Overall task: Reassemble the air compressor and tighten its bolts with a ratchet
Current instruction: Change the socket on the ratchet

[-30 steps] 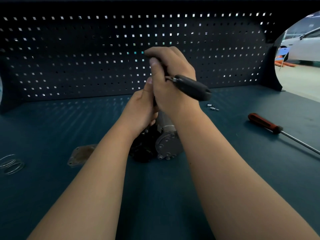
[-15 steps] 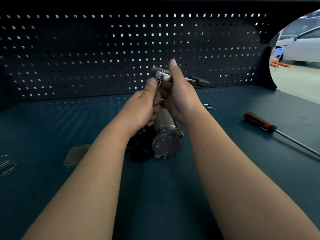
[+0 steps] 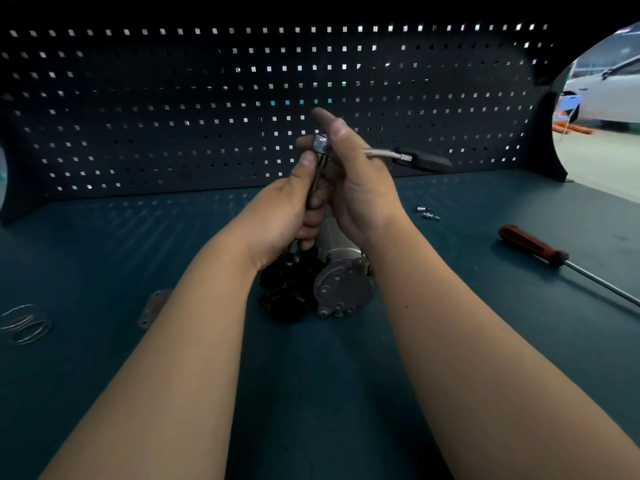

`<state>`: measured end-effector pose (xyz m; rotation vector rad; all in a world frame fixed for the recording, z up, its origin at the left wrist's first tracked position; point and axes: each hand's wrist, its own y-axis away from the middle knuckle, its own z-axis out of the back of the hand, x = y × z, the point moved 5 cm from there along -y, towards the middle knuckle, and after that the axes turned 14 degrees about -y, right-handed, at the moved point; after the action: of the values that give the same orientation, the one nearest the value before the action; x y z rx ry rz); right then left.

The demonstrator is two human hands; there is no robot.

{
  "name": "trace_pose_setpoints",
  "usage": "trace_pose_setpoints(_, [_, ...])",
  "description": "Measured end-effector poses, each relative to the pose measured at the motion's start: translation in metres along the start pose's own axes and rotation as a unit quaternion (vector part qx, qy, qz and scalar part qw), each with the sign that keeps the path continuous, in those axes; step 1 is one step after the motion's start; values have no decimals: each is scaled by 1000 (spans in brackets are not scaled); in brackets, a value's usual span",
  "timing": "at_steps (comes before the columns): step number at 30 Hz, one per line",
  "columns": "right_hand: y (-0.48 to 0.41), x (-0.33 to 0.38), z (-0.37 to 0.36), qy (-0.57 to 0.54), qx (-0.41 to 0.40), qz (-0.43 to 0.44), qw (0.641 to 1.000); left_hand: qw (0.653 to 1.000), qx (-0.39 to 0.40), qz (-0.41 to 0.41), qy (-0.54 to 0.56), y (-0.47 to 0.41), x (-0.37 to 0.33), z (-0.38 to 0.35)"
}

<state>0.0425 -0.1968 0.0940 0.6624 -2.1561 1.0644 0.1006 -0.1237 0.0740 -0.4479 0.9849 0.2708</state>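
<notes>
The air compressor lies mid-bench, its silver end plate [image 3: 343,289] facing me and its black part [image 3: 287,292] to the left. A ratchet [image 3: 424,160] stands over it, with the head [image 3: 320,142] up top and the dark handle pointing right. My left hand [image 3: 287,216] grips the vertical shaft under the ratchet head. My right hand [image 3: 353,181] lies against the ratchet with thumb up and fingers straight behind the head. The bolt being worked is hidden by my hands.
Two loose bolts [image 3: 427,213] lie to the right, and a red-handled screwdriver [image 3: 530,245] lies further right. A flat metal plate [image 3: 156,306] and wire rings [image 3: 24,323] sit at the left. A pegboard [image 3: 173,98] closes the back of the blue bench [image 3: 311,393].
My right hand, which was wrapped over the ratchet head, has straightened its fingers. The ratchet handle has swung back toward the pegboard. My left hand has kept its grip.
</notes>
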Motion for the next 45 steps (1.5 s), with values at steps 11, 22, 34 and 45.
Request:
trace_pose_setpoints(11, [2, -2, -8, -35, 19, -7, 999, 999, -48, 17, 18, -4, 4, -2])
trace_pose_setpoints(22, [7, 8, -16, 119, -114, 109, 980, 996, -86, 26, 23, -3, 6, 4])
trace_pose_setpoints(34, [10, 21, -21, 248, -104, 171, 948, 996, -82, 24, 5, 1, 2, 4])
trace_pose_setpoints(45, [-7, 37, 1, 224, -154, 166, 948, 986, -108, 24, -129, 8, 22, 43])
